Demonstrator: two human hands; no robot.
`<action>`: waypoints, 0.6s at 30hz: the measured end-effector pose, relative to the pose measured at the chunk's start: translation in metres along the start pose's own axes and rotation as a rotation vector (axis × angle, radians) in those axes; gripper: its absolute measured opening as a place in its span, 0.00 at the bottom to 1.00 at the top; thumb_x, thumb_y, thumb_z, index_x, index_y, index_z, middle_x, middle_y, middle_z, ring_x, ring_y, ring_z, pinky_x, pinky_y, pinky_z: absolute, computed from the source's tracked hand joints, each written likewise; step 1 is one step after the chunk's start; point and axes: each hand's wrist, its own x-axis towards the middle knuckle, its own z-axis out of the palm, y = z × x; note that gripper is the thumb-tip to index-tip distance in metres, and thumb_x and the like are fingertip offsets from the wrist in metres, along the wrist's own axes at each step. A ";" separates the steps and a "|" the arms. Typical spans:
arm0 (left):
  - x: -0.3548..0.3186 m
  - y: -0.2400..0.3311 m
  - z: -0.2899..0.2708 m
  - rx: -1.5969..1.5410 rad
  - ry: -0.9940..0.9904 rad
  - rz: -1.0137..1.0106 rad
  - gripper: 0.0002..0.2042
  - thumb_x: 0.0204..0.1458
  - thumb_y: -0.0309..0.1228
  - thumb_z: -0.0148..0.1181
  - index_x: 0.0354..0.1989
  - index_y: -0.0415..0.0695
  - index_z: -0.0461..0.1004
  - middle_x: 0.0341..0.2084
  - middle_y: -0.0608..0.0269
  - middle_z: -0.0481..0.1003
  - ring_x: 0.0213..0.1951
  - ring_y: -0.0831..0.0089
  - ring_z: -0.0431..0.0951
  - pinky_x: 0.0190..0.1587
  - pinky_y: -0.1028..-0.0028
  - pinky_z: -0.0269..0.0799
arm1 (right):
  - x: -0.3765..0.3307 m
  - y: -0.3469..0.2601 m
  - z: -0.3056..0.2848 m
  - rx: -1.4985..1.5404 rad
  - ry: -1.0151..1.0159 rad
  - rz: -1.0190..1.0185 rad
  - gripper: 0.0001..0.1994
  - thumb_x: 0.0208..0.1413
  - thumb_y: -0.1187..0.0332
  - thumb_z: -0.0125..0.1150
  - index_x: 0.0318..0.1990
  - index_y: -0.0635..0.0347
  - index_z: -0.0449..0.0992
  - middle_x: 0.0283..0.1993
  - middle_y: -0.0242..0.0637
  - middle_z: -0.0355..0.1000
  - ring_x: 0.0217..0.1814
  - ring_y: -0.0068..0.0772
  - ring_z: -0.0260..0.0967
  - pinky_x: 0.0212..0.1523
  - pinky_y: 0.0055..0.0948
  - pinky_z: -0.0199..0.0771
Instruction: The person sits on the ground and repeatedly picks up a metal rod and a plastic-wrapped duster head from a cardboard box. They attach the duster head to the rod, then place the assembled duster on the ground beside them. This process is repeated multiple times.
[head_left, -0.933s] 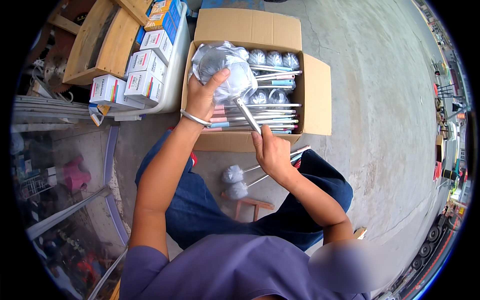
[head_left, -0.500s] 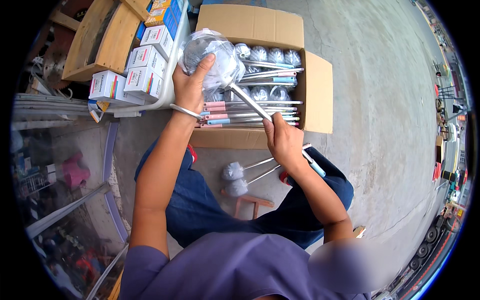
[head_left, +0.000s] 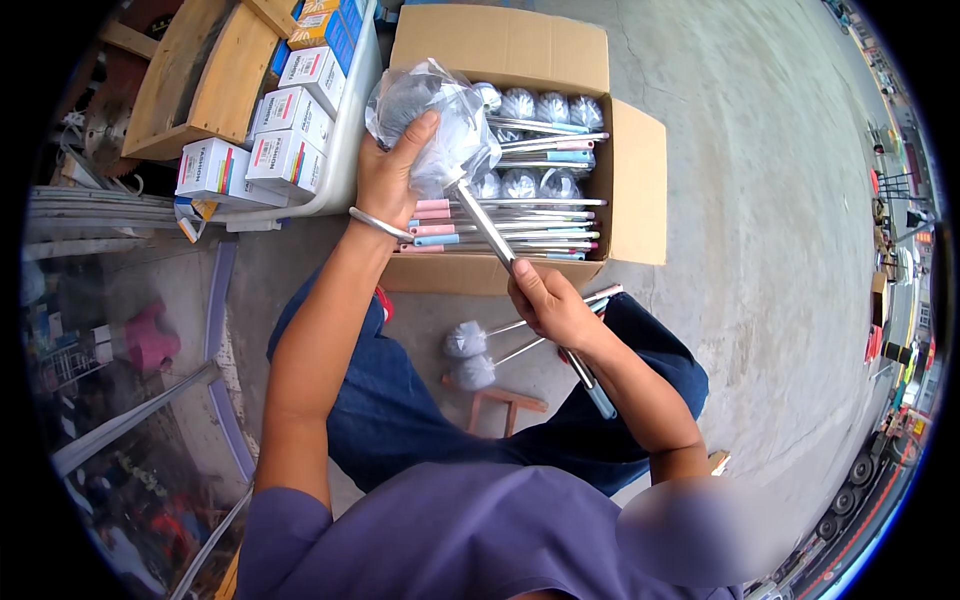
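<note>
A long-handled brush has a round grey head in clear plastic (head_left: 445,125), a metal shaft (head_left: 483,225) and a light blue grip end (head_left: 601,402). My left hand (head_left: 392,175) is closed on the wrapped head, thumb on top. Lower down, my right hand (head_left: 552,305) wraps round the shaft, the blue end sticking out below it. Beyond lies an open cardboard box (head_left: 500,45) of similar brushes (head_left: 520,185), with pink and blue grips. On the floor between my legs rest two more brushes with bagged grey heads (head_left: 466,340), their shafts partly hidden behind my right hand.
At the left, a white plastic bin (head_left: 345,180) carries several small white boxes (head_left: 290,160) beside a wooden crate (head_left: 210,90). A low reddish wooden frame (head_left: 508,402) stands on the concrete between my legs. Parked vehicles line the far right.
My right hand has moved down and left with the shaft, so the brush hangs more steeply and its blue end is lower. The left hand has shifted slightly right with the wrapped head.
</note>
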 end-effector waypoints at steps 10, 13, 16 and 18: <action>-0.012 0.009 0.009 -0.048 -0.145 -0.024 0.21 0.48 0.35 0.63 0.49 0.41 0.67 0.40 0.64 0.73 0.41 0.74 0.74 0.44 0.73 0.71 | -0.021 -0.008 0.003 1.214 -0.880 0.548 0.29 0.56 0.34 0.32 0.20 0.50 0.53 0.10 0.20 0.42 0.07 0.11 0.35 0.06 0.15 0.35; -0.012 0.007 0.015 -0.166 -0.202 -0.096 0.22 0.49 0.37 0.63 0.49 0.41 0.67 0.40 0.64 0.73 0.41 0.74 0.74 0.44 0.73 0.71 | -0.028 0.000 0.018 1.443 -1.031 0.497 0.29 0.56 0.33 0.32 0.20 0.50 0.53 0.10 0.20 0.42 0.08 0.13 0.34 0.07 0.17 0.34; -0.004 -0.002 -0.008 -0.183 -0.184 -0.198 0.25 0.50 0.44 0.62 0.52 0.42 0.65 0.42 0.63 0.71 0.45 0.73 0.72 0.47 0.71 0.69 | -0.013 -0.015 0.006 0.959 -0.677 0.422 0.29 0.56 0.33 0.30 0.21 0.50 0.53 0.12 0.21 0.44 0.08 0.13 0.35 0.07 0.17 0.37; -0.003 0.006 -0.002 -0.194 -0.206 -0.202 0.29 0.50 0.46 0.61 0.55 0.42 0.61 0.46 0.62 0.69 0.48 0.72 0.70 0.50 0.70 0.67 | 0.000 -0.005 -0.009 0.529 -0.395 0.271 0.28 0.60 0.38 0.31 0.22 0.52 0.58 0.13 0.22 0.49 0.11 0.16 0.44 0.10 0.20 0.46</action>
